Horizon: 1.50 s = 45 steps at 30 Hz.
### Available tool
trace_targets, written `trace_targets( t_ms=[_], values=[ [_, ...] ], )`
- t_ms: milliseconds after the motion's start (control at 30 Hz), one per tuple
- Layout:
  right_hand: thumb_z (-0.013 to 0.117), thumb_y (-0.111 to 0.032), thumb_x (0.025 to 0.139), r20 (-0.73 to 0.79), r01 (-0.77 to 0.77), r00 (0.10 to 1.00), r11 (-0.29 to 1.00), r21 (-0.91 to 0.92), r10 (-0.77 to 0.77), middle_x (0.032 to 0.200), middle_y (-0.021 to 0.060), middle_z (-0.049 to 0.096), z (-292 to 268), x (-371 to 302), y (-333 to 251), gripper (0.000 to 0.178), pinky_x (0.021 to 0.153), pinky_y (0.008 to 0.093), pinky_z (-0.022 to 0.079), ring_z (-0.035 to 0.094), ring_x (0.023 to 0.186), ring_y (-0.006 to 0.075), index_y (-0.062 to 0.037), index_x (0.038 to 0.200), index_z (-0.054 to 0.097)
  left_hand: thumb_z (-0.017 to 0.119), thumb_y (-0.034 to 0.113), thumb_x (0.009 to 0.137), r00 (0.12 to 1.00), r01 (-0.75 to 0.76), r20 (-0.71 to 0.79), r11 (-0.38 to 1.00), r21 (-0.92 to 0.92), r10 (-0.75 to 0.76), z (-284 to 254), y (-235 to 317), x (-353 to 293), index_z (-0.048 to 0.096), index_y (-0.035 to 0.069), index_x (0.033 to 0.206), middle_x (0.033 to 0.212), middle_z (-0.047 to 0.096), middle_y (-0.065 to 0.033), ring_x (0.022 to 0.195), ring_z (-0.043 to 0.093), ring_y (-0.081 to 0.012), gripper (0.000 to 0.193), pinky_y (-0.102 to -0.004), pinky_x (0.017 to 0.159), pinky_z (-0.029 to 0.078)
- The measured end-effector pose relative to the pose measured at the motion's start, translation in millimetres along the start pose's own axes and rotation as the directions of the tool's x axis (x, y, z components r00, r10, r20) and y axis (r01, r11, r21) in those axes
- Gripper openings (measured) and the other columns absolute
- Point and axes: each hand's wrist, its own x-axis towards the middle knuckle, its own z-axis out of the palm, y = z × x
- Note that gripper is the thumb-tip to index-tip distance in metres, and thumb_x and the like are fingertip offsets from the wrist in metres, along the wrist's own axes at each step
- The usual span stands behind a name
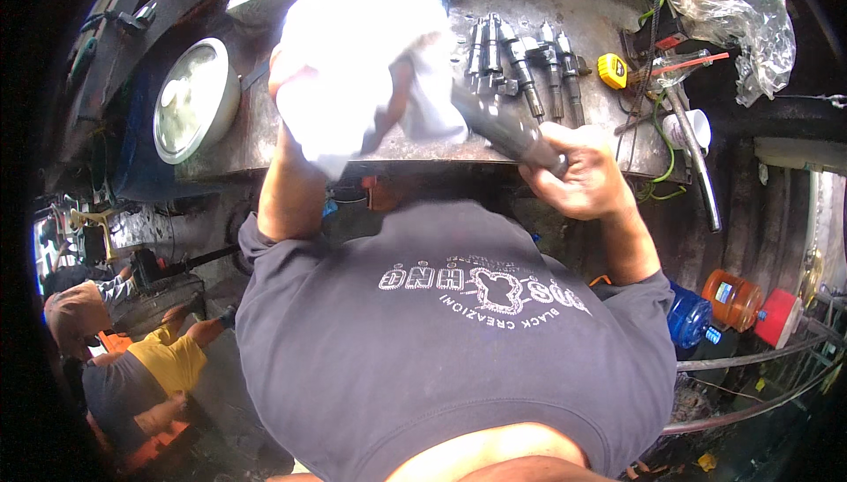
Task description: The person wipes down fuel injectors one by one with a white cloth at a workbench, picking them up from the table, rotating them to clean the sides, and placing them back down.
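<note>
My right hand (584, 169) has its fingers clamped round the near end of a dark cylindrical part (505, 127), probably an injector. It's tilted, motion-blurred, over the front edge of the counter (573, 1), far end at a white cloth (357, 50). My left hand (276, 74) is mostly behind that cloth; can't tell how those fingers close. Risks: visible grip is one end only, so any oil film plus a twist could drop it past the edge. Loose cloth could snag; a wide swing could knock the fuel injectors (522, 66) beyond. Materials: cloth soft, creased, glaring; injectors stepped, slim, dark metal; counter grey, scuffed.
</note>
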Motion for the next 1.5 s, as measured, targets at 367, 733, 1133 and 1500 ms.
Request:
trace_targets(
  t_ms=[367,733,1133,1500],
  values=[
    [0.062,-0.005,0.075,-0.118,-0.169,0.977,0.982,0.081,0.177,0.051,-0.002,0.048,27,-20,31,0.005,0.041,0.0228,0.032,0.039,0.047,0.0025,-0.0035,0.08,0.061,0.064,0.015,0.074,1.0,0.011,0.016,0.984,0.178,-0.014,35,-30,-47,0.057,0.006,0.096,0.075,0.059,-0.0042,0.067,0.058,-0.0182,0.024,-0.0343,0.064,0.049],
    [0.063,-0.007,0.076,-0.129,-0.223,0.954,0.927,0.301,0.271,0.055,-0.0069,0.044,32,-24,41,0.008,0.044,0.0209,0.029,0.035,0.051,0.0015,-0.0024,0.082,0.061,0.058,0.006,0.074,0.779,0.418,0.016,0.499,-0.759,-0.627,24,-69,-76,0.063,-0.005,0.091,0.091,0.064,-0.0155,0.087,0.061,-0.0223,0.021,-0.0348,0.078,0.049],
    [0.063,-0.009,0.074,-0.207,-0.142,0.965,0.985,0.1,0.16,0.051,0.0007,0.05,46,-9,12,0.01,0.043,0.0244,0.035,0.043,0.046,0.0058,-0.003,0.081,0.061,0.058,0.025,0.067,0.729,0.389,0.398,-0.141,-0.91,-0.557,54,20,-38,0.041,-0.007,0.122,0.118,0.051,-0.0237,0.111,0.05,-0.0326,0.065,-0.0417,0.097,0.039],
    [0.062,-0.012,0.07,-0.355,-0.143,0.935,0.937,-0.32,0.022,0.05,0.0138,0.052,64,-3,7,0.01,0.045,0.0343,0.045,0.056,0.046,0.0295,-0.0043,0.073,0.057,0.045,0.023,0.087,0.464,0.739,0.689,-0.185,-0.648,-0.558,74,9,-104,0.052,-0.008,0.111,0.109,0.057,-0.0196,0.099,0.057,-0.0255,0.039,-0.0349,0.087,0.044]
  ],
)
